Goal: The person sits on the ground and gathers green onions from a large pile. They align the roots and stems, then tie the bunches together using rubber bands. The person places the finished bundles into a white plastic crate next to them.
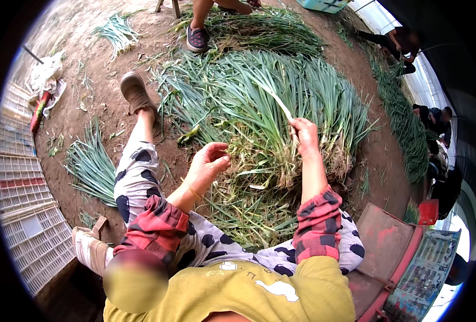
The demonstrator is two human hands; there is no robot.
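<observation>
My right hand [305,135] is closed around a green onion [279,102] near its root end, its white stalk slanting up to the left. Beneath and beyond it spreads a big heap of green onions [330,92] with dirty roots toward the lower right. My left hand [209,163] is empty, fingers apart and slightly curled, over the left side of a pile of trimmed leaves and peelings [254,201]. That pile lies between my legs. A bundle of green onions [93,165] rests on the soil left of my leg.
Stacked plastic crates [28,225] line the left side. Another bundle [118,34] lies on the soil at the upper left. A person's shoe [197,39] stands by the far onions. A reddish metal box [383,241] and a worn crate [423,265] are at the right; people sit farther off.
</observation>
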